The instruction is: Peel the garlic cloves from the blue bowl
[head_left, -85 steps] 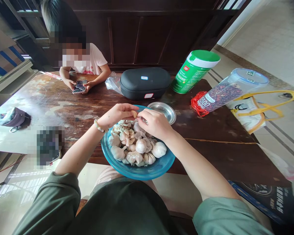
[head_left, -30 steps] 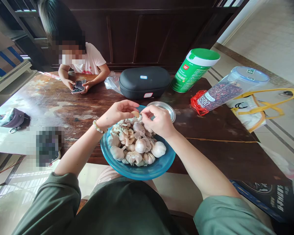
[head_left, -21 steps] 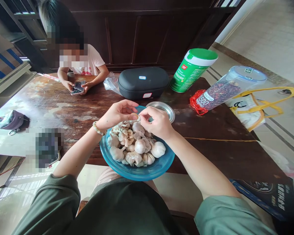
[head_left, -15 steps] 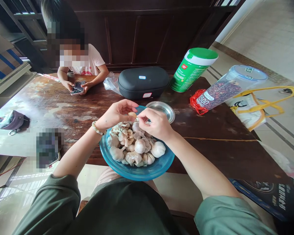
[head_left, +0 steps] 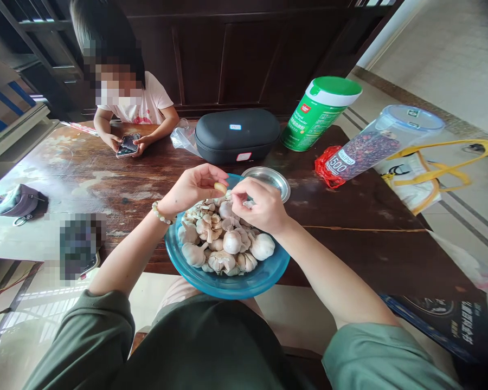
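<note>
Above the blue glass bowl (head_left: 228, 287), what's the left hand (head_left: 193, 188) pinching?

A garlic clove (head_left: 220, 188). The right hand (head_left: 260, 206) pinches something hidden, both held over the garlic bulbs (head_left: 232, 242), probably so scraps land there

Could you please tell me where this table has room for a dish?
Bare wood lies right of the blue bowl, below the red net bag, and left of it, below the phone. It is crowded around the left hand and right hand, and by the black case.
</note>
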`<act>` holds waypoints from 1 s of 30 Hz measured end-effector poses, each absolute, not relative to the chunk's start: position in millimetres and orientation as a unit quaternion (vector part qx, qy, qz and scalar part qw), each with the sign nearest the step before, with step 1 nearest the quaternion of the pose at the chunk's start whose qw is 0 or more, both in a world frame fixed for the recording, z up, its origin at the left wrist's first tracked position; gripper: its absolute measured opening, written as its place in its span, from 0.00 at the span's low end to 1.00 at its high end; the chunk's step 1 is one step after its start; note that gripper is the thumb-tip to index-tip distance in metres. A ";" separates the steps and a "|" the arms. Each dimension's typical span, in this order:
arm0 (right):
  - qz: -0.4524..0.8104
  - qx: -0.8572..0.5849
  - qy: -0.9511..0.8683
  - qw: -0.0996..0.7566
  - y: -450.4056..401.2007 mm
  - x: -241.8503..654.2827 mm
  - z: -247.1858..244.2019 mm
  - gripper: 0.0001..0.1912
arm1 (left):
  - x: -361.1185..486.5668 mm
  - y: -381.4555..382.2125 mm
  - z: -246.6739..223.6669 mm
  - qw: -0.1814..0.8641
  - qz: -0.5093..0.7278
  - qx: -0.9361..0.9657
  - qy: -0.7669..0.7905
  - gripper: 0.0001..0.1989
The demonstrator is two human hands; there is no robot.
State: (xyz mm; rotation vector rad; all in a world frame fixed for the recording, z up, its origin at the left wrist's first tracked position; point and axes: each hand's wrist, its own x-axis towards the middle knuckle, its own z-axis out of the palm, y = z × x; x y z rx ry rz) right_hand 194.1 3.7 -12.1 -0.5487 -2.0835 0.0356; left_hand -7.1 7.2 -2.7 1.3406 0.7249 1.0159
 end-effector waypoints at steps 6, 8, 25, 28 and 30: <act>0.021 -0.281 -0.804 0.524 3.8 197.3 -10.3 0.07 | -6.4 7.3 -1.9 0.618 0.445 0.568 0.313 0.19; 0.029 -0.301 -0.804 0.512 4.5 198.2 -10.4 0.07 | -6.9 7.2 -1.4 0.617 0.444 0.563 0.323 0.19; 0.073 -0.332 -0.878 0.338 6.2 195.9 -13.5 0.07 | -11.2 10.0 -3.9 0.590 0.443 0.586 0.335 0.17; 0.101 -0.337 -0.880 0.318 7.8 196.4 -13.6 0.14 | -11.7 9.5 -3.4 0.561 0.446 0.617 0.326 0.11; 0.121 -0.334 -0.885 0.302 9.0 196.3 -13.7 0.18 | -11.2 9.3 -2.9 0.533 0.454 0.638 0.319 0.08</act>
